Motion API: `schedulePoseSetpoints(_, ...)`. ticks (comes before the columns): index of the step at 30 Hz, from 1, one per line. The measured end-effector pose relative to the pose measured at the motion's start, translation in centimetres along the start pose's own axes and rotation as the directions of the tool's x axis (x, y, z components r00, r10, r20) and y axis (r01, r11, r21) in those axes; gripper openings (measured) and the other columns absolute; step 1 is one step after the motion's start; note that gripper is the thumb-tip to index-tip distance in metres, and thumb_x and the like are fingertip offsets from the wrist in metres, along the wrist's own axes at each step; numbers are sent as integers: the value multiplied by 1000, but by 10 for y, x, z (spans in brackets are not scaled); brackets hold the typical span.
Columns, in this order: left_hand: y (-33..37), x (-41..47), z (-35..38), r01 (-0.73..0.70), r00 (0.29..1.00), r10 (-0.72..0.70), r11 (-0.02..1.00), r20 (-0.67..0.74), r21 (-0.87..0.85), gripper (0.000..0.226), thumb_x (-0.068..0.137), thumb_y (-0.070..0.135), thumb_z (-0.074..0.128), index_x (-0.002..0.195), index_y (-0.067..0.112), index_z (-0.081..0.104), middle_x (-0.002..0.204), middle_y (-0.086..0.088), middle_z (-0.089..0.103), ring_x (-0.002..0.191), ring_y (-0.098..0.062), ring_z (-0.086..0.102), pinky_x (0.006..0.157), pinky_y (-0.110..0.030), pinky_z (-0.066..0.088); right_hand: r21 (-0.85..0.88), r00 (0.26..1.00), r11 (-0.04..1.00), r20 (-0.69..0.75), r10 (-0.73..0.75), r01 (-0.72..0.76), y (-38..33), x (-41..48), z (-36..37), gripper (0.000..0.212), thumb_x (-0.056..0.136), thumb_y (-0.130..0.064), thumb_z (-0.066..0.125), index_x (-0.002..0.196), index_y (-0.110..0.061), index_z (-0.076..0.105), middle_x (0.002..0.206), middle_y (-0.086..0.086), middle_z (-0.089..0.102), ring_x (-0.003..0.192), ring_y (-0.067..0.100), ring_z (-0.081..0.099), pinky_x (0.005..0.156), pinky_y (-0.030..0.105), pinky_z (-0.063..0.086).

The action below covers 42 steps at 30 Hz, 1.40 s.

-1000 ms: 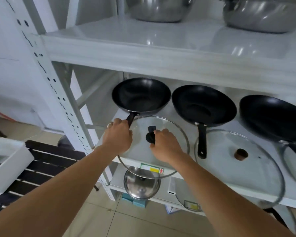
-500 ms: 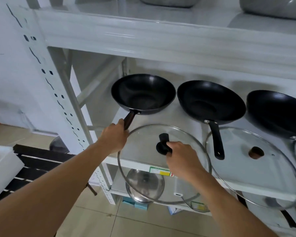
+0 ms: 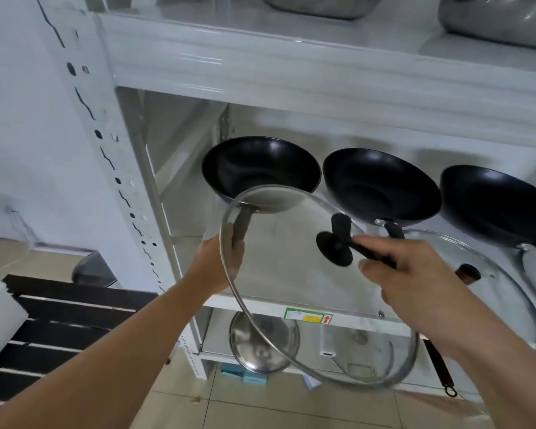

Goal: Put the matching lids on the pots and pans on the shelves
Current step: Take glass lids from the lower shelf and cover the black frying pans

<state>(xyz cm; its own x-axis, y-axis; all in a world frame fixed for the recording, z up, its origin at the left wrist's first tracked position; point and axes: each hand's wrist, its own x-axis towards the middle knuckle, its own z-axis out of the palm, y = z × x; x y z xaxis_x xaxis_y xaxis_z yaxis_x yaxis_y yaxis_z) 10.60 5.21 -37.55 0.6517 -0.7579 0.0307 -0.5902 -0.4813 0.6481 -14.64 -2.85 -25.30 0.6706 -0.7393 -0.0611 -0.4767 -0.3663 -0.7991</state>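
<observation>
The glass lid [image 3: 294, 274] is held tilted in the air in front of the middle shelf [image 3: 291, 301], its far rim overlapping the near edge of the leftmost black pan [image 3: 260, 168]. The right hand [image 3: 415, 280] pinches the lid's black knob [image 3: 338, 246] with curled fingers. The left hand [image 3: 220, 261] is wrapped around that pan's handle [image 3: 242, 224]. Two more black pans [image 3: 381, 185] sit to the right, with another glass lid [image 3: 477, 274] lying before them.
</observation>
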Motion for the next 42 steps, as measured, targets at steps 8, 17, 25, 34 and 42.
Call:
schedulePoseSetpoints(8, -1, 2, 9, 29, 1000, -29, 1000, 1, -11, 18, 97, 28, 45, 112, 18, 48, 72, -2, 62, 59, -18, 61, 49, -25, 44, -190, 992, 980, -101, -78, 58, -25, 124, 13, 20, 88, -11, 53, 94, -6, 72, 56, 2, 47, 47, 18, 42, 43, 22, 33)
schedulePoseSetpoints(17, -26, 5, 18, 29, 990, -29, 1000, -138, 2, 39, 98, 29, 41, 136, 22, 37, 75, 2, 56, 57, -12, 52, 45, -19, 29, -328, 990, 941, -76, -115, 84, -58, 307, 86, 23, 82, -13, 56, 102, -7, 64, 92, 13, 65, 80, 34, 65, 56, 29, 47)
schedulePoseSetpoints(25, -14, -5, 28, 42, 984, -43, 999, -175, -9, 42, 99, 36, 38, 139, 26, 32, 82, 3, 55, 67, -17, 56, 57, -25, 39, -352, 993, 934, -77, -91, 59, -54, 336, 110, 24, 92, -10, 53, 114, -3, 61, 105, 18, 66, 91, 36, 66, 67, 36, 49)
schedulePoseSetpoints(34, 3, -12, 29, 88, 977, -84, 996, -195, 13, 46, 99, 37, 35, 144, 27, 27, 90, 0, 56, 76, -21, 57, 63, -29, 40, -378, 992, 925, -99, -72, 30, -43, 337, 103, 27, 91, -10, 55, 116, -4, 60, 106, 18, 66, 93, 37, 66, 67, 38, 50)
schedulePoseSetpoints(42, 3, -13, 27, 83, 980, -78, 996, -182, 17, 46, 99, 38, 35, 143, 27, 28, 91, 1, 59, 78, -20, 62, 65, -30, 49, -420, 994, 907, -85, -69, 27, -44, 335, 107, 29, 92, -8, 54, 120, -3, 57, 107, 18, 65, 94, 36, 66, 67, 37, 49)
